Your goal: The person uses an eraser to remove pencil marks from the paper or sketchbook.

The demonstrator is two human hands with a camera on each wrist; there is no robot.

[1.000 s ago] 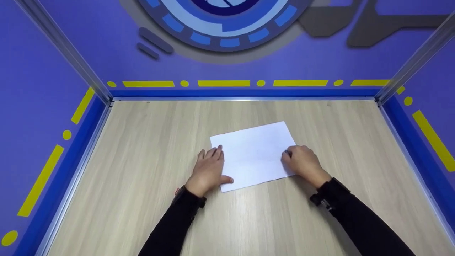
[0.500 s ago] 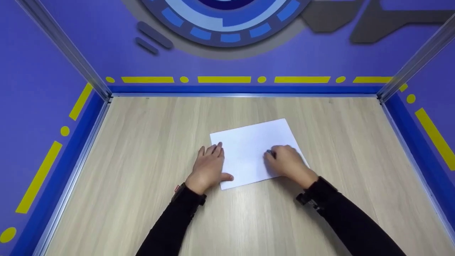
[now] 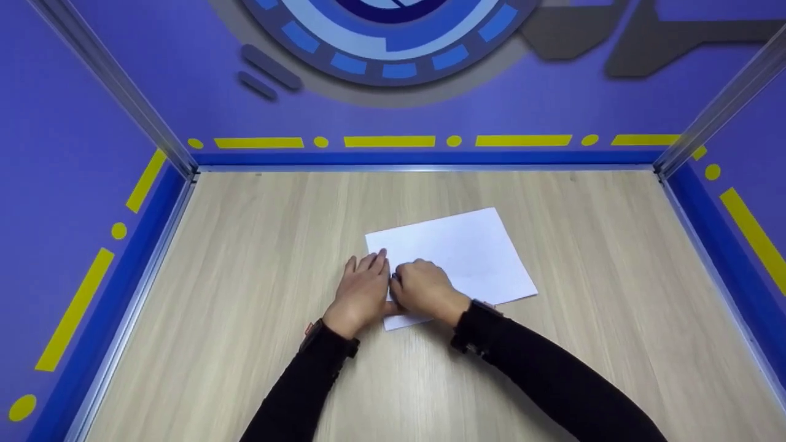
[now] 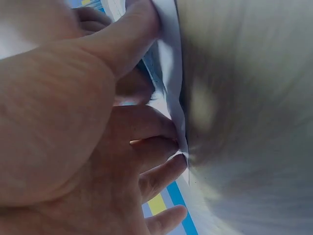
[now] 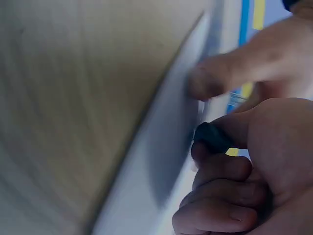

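Note:
A white sheet of paper point(image 3: 485, 252) lies slightly turned on the wooden table. My left hand point(image 3: 359, 291) rests on its left edge, fingers spread and thumb out along the lower part. Right beside it, my right hand point(image 3: 424, 288) grips a small dark blue-green object point(image 5: 211, 138) between thumb and curled fingers, low over the paper. Only its end shows, so I cannot tell what kind of thing it is. In the left wrist view, the left fingertips point(image 4: 178, 169) press at the paper's edge. The right hand overlaps the left thumb in the head view.
The wooden tabletop point(image 3: 264, 245) is enclosed by blue-purple panels point(image 3: 430, 123) at the back and both sides, with yellow dashes along them. Metal rails point(image 3: 424, 167) run along the table's edges. Dark bands sit on both wrists.
My right hand has slid left across the paper, from its right edge to beside the left hand, still gripping the dark object. The left hand and the paper stay in place.

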